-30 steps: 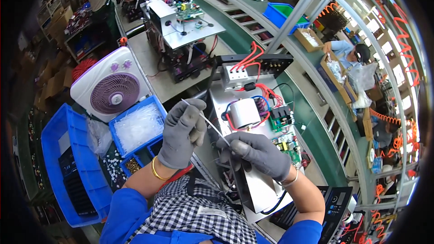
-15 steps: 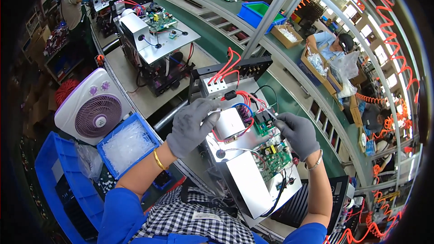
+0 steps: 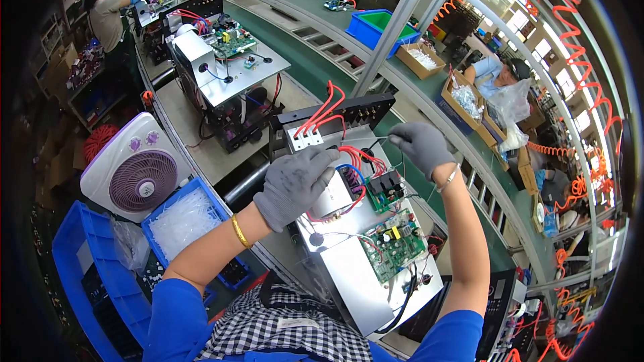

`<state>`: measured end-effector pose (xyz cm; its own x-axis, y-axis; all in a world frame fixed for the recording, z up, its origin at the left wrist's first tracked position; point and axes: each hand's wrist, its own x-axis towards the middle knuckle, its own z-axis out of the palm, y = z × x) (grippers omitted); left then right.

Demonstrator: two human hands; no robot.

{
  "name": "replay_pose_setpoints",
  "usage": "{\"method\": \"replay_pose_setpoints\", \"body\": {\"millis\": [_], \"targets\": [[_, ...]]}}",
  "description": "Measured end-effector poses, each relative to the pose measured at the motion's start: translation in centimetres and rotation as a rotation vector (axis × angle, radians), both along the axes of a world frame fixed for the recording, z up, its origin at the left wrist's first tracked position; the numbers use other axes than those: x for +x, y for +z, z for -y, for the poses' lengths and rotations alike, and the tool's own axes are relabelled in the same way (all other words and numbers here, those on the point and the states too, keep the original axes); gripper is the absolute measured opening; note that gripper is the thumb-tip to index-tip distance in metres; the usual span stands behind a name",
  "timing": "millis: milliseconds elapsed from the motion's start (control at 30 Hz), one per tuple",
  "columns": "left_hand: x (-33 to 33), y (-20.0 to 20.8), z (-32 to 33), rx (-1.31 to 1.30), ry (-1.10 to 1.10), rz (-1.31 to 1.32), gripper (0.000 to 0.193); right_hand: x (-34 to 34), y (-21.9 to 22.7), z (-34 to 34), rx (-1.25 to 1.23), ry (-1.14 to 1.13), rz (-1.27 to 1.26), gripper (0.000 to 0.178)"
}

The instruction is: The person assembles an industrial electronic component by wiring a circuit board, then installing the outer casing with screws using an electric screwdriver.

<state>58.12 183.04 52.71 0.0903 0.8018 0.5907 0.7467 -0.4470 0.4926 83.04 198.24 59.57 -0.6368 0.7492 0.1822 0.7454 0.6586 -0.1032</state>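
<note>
An open metal chassis [image 3: 339, 265] lies before me, with a green circuit board [image 3: 396, 245] and a smaller board [image 3: 386, 191] on it. My gloved left hand [image 3: 295, 188] is closed at the bundle of red wires [image 3: 362, 161], its fingertips where the wires come out beside a silver cover [image 3: 332, 201]. What lies under those fingers is hidden. Beyond and to the right, my gloved right hand [image 3: 421, 147] is raised over the chassis edge, pinching a thin dark wire [image 3: 380, 139]. A white terminal block [image 3: 305, 139] with red leads stands against the black panel [image 3: 369, 112].
A second chassis [image 3: 241, 70] stands farther along the line. On my left are a purple-and-white fan [image 3: 137, 167], a blue tray of clear plastic pieces [image 3: 188, 221] and a larger blue bin [image 3: 100, 241]. A metal post [image 3: 389, 37] rises beyond; co-workers sit and stand farther off.
My right hand has moved up and away from the small board toward the black panel. My left hand has shifted slightly right onto the red wires.
</note>
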Motion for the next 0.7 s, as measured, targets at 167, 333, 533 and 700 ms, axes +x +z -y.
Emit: {"method": "replay_pose_setpoints", "body": {"millis": [167, 333, 533, 700], "targets": [[0.7, -0.7, -0.6, -0.052, 0.05, -0.077, 0.026, -1.1, 0.5, -1.4, -0.372, 0.0, -0.044, 0.02], [2.3, -0.6, -2.0, -0.078, 0.109, -0.251, 0.037, -0.2, -0.5, -3.2, -0.208, 0.051, 0.043, 0.018], [4.3, -0.2, -4.5, -0.036, 0.185, -0.377, 0.043, 0.6, -0.6, -4.1, -0.06, 0.105, -0.039, 0.019], [6.4, 0.0, -6.9, -0.201, 0.21, -0.473, 0.045, -0.1, 1.0, -2.9, -0.694, 0.221, -0.201, 0.019]]}}
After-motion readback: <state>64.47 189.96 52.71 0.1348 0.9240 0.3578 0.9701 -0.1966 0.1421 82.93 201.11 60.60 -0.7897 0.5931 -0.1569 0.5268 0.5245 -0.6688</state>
